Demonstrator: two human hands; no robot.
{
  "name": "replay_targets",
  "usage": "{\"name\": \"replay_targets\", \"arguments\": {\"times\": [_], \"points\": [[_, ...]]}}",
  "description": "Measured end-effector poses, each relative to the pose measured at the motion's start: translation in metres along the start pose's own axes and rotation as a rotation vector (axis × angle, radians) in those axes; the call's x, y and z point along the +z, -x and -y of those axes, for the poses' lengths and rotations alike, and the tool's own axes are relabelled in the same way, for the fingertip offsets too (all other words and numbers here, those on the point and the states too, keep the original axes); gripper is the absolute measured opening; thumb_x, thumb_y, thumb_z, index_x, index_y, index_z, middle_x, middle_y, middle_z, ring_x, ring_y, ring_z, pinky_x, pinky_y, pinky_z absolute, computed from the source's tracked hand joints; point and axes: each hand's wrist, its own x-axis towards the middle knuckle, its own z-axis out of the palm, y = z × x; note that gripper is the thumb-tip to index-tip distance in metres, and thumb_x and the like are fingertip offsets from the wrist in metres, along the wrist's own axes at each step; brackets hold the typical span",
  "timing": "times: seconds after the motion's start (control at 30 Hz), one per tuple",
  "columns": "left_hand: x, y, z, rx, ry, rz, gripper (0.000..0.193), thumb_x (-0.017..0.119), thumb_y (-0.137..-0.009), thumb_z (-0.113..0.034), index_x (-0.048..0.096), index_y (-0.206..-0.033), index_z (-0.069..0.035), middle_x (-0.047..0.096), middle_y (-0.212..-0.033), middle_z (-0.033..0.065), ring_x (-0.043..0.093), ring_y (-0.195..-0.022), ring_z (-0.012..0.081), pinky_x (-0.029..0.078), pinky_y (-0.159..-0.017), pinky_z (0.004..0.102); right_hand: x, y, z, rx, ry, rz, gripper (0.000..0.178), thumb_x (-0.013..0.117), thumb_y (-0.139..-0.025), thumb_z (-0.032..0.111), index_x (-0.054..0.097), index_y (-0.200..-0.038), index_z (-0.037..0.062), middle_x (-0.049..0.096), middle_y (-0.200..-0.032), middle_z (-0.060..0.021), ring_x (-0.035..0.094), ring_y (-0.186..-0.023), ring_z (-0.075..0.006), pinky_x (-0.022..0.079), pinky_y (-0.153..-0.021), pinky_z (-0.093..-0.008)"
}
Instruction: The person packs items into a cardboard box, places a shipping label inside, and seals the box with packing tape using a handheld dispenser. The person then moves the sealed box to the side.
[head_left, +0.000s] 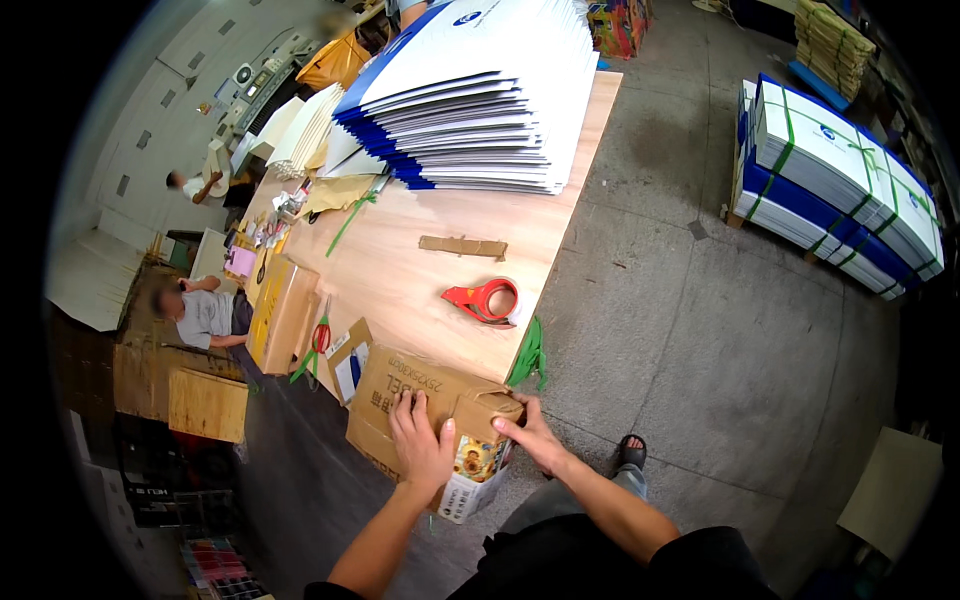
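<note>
1. Cardboard box (425, 415): lower centre, at the wooden table's (420, 270) near edge.
2. Left hand (422, 445): flat, fingers spread, pressing the box top.
3. Right hand (530, 430): gripping the box's right flap.
4. Red tape dispenser (485, 300): on the table, just above the box.

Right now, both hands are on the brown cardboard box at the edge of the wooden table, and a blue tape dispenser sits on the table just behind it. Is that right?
Almost. The tape dispenser is red, not blue, as the head view shows. The rest holds: the left hand lies flat on the brown cardboard box and the right hand grips its flap, at the edge of the wooden table.
</note>
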Motion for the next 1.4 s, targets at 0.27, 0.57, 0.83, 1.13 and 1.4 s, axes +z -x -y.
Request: {"name": "replay_targets", "arguments": {"times": [0.27, 0.57, 0.83, 1.13, 1.4], "points": [[-0.019, 0.007, 0.019, 0.111, 0.172, 0.06, 0.067, 0.064, -0.087, -0.029, 0.043, -0.14, 0.005, 0.035, -0.147, 0.0267, 0.033, -0.138, 0.0453, 0.027, -0.114, 0.0561, -0.075, -0.015, 0.017, 0.033, 0.17, 0.058, 0.072, 0.033, -0.102, 0.065, 0.065, -0.12, 0.0032, 0.064, -0.124, -0.0137, 0.055, -0.122, -0.026, 0.042, -0.106, -0.0411], [0.017, 0.158, 0.081, -1.376, 2.179, -0.317, 0.077, 0.046, -0.099, -0.06, 0.043, -0.145, 0.001, 0.048, -0.145, 0.0155, 0.043, -0.136, 0.0333, 0.032, -0.114, 0.0459, -0.053, -0.088, 0.11, -0.241, 0.069, 0.418, 0.087, 0.02, -0.101, 0.068, 0.051, -0.142, -0.0022, 0.05, -0.147, -0.0175, 0.039, -0.142, -0.0307, 0.026, -0.12, -0.0428], [0.079, 0.162, 0.076, -1.529, 1.901, -0.153, 0.08, 0.046, -0.097, -0.063, 0.042, -0.146, 0.001, 0.048, -0.145, 0.0157, 0.045, -0.135, 0.0325, 0.034, -0.113, 0.0452, 0.026, -0.082, 0.019, -0.091, 0.243, 0.6, 0.087, 0.028, -0.103, 0.065, 0.014, -0.158, -0.0019, 0.013, -0.165, -0.0183, 0.009, -0.153, -0.0287, 0.008, -0.123, -0.0404], [0.032, 0.16, 0.032, -1.448, 1.584, -0.288, 0.084, 0.045, -0.096, -0.067, 0.042, -0.147, 0.0, 0.049, -0.145, 0.0159, 0.047, -0.133, 0.0316, 0.037, -0.111, 0.0444, -0.003, -0.107, 0.049, 0.126, 0.559, 0.464, 0.065, 0.044, -0.103, 0.053, 0.053, -0.135, -0.0027, 0.058, -0.132, -0.0188, 0.053, -0.125, -0.0241, 0.04, -0.106, -0.036], [-0.011, 0.116, -0.03, -1.391, 1.235, -0.441, 0.063, 0.04, -0.106, -0.05, 0.045, -0.144, 0.0, 0.055, -0.139, 0.0137, 0.055, -0.125, 0.0225, 0.044, -0.103, 0.0358, -0.015, -0.089, 0.021, 0.373, 0.639, 0.334, 0.068, 0.059, -0.095, 0.058, 0.061, -0.111, -0.0075, 0.067, -0.104, -0.0206, 0.064, -0.1, -0.0269, 0.051, -0.085, -0.0385]]}}
